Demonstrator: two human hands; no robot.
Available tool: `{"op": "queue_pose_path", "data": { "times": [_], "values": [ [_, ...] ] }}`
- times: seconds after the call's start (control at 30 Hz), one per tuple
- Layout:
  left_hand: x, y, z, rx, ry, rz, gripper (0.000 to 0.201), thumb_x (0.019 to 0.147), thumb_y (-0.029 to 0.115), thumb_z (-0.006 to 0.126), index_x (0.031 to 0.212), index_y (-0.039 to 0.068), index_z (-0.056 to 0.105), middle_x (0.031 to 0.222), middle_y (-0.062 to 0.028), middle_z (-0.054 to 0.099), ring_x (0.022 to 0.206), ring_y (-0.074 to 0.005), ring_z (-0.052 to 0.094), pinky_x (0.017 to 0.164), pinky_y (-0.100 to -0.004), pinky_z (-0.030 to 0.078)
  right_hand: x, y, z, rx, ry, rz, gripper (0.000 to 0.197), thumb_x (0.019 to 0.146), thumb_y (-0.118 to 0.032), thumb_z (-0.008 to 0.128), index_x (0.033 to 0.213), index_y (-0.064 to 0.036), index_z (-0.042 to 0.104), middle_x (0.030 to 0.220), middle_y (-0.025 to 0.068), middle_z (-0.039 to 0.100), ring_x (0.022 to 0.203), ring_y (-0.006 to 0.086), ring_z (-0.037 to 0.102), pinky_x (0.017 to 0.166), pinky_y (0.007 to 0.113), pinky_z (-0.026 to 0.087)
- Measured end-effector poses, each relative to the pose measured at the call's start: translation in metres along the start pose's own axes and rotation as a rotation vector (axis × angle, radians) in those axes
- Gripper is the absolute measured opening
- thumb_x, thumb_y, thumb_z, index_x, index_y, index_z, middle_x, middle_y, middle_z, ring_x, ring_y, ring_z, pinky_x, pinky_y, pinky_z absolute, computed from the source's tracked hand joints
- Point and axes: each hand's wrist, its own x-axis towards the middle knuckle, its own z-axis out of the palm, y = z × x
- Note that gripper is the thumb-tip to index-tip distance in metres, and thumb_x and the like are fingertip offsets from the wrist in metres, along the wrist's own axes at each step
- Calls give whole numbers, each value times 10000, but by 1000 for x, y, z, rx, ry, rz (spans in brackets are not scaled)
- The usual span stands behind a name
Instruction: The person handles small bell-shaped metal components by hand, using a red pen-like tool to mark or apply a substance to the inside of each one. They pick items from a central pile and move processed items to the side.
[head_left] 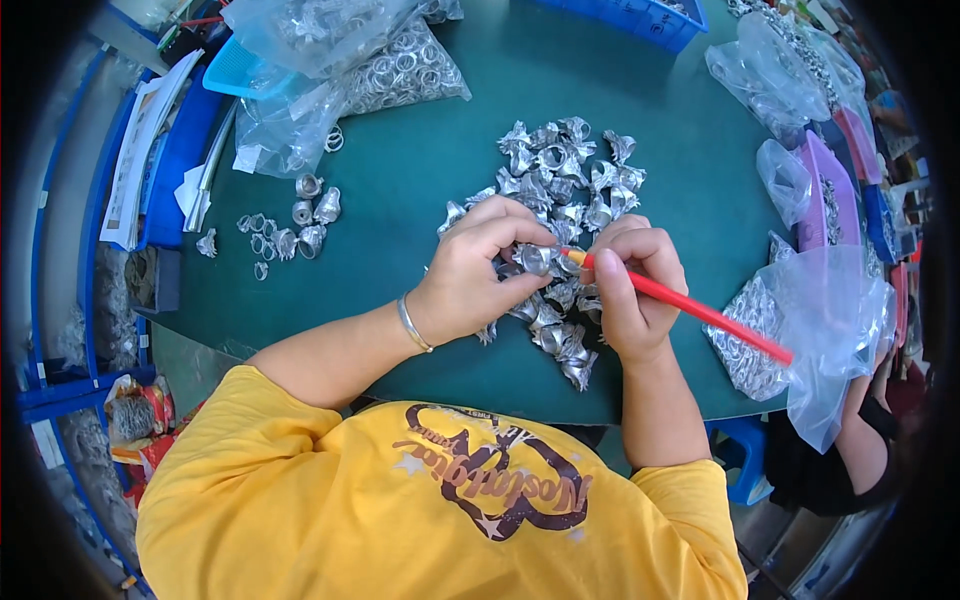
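My left hand (470, 268) pinches a silver-coloured metal ring (534, 259) between thumb and fingers. In my right hand (642, 285) is a long red pencil (725, 329), its yellowish sharpened end pointing at the ring. The tip is close to the ring; whether it touches I cannot tell. Around and beyond both hands spreads a loose pile of similar chunky silver rings (562, 183), and part of it is hidden beneath my hands. More rings (310, 238) lie in a small group to the left.
Clear bags of rings (405, 78) lie at the far left of the green table (400, 220) by a light-blue basket (245, 72). A blue tray (640, 22) stands at the far edge. To the right are a pink tray (828, 190), another bag (750, 330) and another person's arm (862, 440).
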Motion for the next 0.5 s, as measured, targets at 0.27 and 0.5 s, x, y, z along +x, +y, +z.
{"op": "queue_pose_path", "data": {
  "times": [0.27,0.5],
  "values": [
    [1,-5,3,127,71,177,295,646,-12,749,918,41,648,927,-82,587,837,-192,574,699,-282,463,1,4,4,-145,-94,-117,135,738,25,653,698,-47,546,630,59,557,554,189,499,556,302,371],
    [1,-5,4,137,76,204,280,638,-13,752,891,37,642,928,-87,592,840,-205,579,718,-291,464,2,3,4,-225,-114,-99,154,731,24,660,689,-59,537,627,55,559,544,186,495,558,303,363]
  ]
}}
